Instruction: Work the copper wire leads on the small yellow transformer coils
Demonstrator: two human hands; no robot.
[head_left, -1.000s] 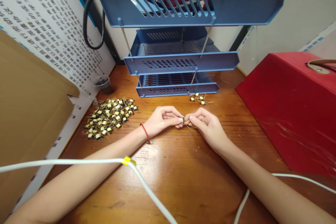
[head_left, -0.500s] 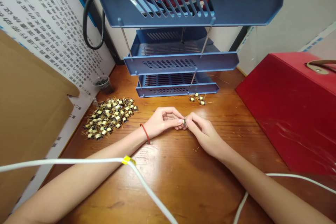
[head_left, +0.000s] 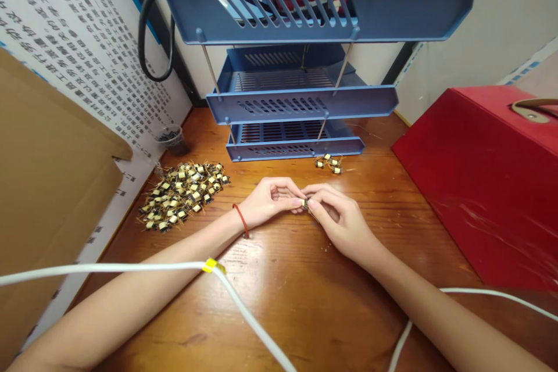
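Between thumb and fingers, my left hand (head_left: 272,202) pinches a small transformer (head_left: 304,203), a tiny part with a pale-yellow wrapped body and a dark base. My right hand (head_left: 342,215) closes its thumb and forefinger on the right end of the same part; whether they grip the base or a thin wire lead is too small to tell. Both hands meet just above the wooden table. To the left lies a heap of similar transformers (head_left: 183,195) with copper-coloured leads. A few more transformers (head_left: 329,163) lie beyond my hands, by the rack.
A blue three-tier tray rack (head_left: 300,106) stands at the back. A clear cup of dark bits (head_left: 172,139) is at the back left, a red box (head_left: 475,186) at the right. A white cable (head_left: 244,308) crosses in front of my left forearm. Tiny scraps lie near my right hand.
My right hand's fingers have shifted slightly left and curled more over the transformer, which has turned a little. My left hand is nearly still.
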